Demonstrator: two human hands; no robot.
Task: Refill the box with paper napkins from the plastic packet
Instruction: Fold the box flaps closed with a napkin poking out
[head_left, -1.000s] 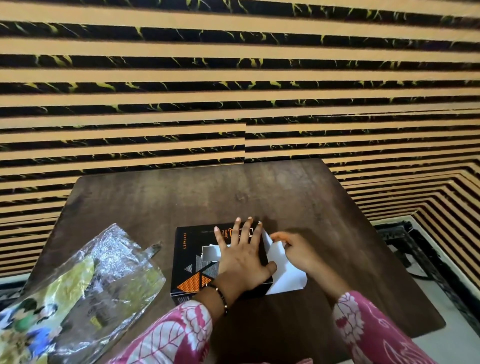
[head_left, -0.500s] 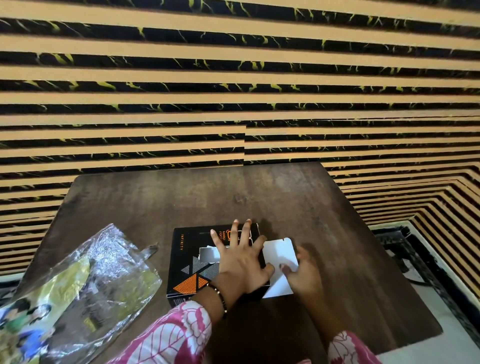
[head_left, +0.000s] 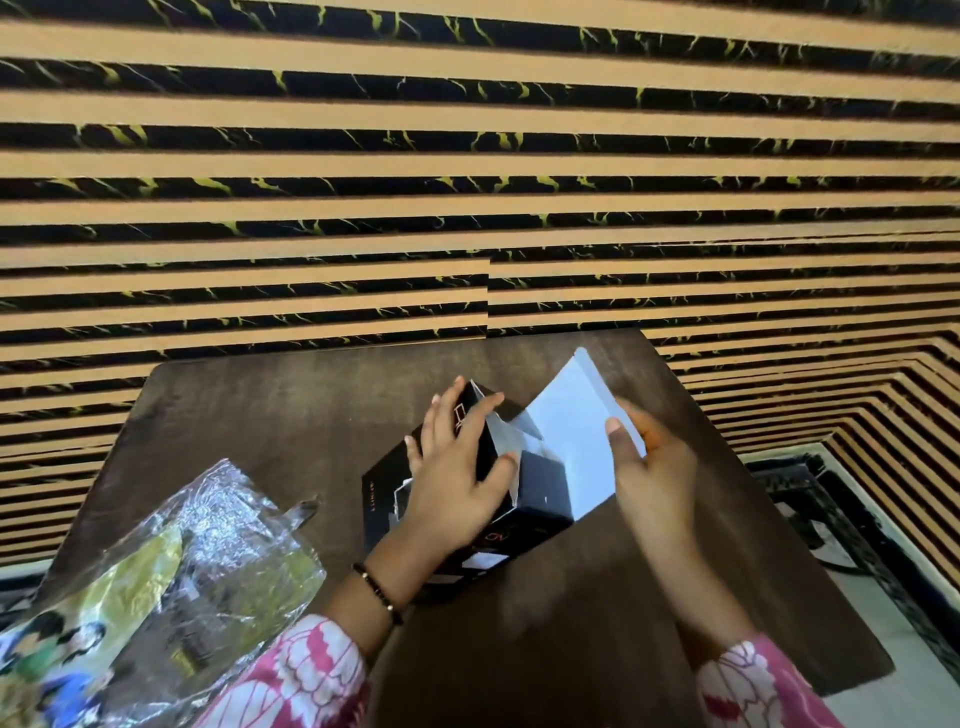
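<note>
We see a black cardboard box (head_left: 540, 483) with orange and grey triangle print lying on a dark brown wooden table (head_left: 291, 415), turned at an angle, its end open toward the right. The left hand (head_left: 457, 467) lies spread over the top of the box, fingers splayed and thumb hooked at the edge of the opening, pressing rather than gripping. The right hand (head_left: 649, 467) holds the white inner face of the long end flap (head_left: 571, 415), thumb on the inside, fingers behind, lifting it up and away so the interior shows; we cannot tell whether any napkins are inside. The two hands are apart, one on each side of the opening. The crinkled clear plastic packet (head_left: 171, 587) with yellow-green and blue print rests at the table's near left corner, well apart from the box and untouched. Both sleeves are pink with white leaf print; a dark beaded bracelet (head_left: 376, 592) circles the left wrist.
</note>
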